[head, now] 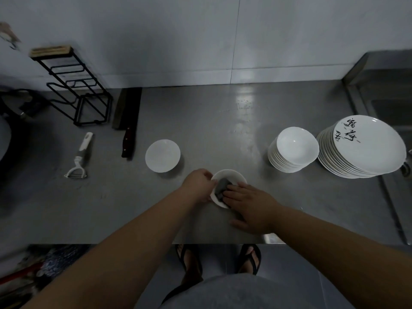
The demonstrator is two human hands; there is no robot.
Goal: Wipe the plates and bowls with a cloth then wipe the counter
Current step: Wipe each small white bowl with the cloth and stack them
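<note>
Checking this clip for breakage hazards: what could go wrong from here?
1. The left hand grips only the rim of the small bowl while the right hand presses the cloth inside; a slip could drop it onto the counter.
2. The plate stack looks tilted, beside the sink; a bump could topple it.
3. The knife lies bare on the counter; wiping there later could catch the blade.

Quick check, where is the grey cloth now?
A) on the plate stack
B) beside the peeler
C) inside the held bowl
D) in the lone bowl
C: the right hand presses the grey cloth into the bowl gripped by the left hand.
</note>
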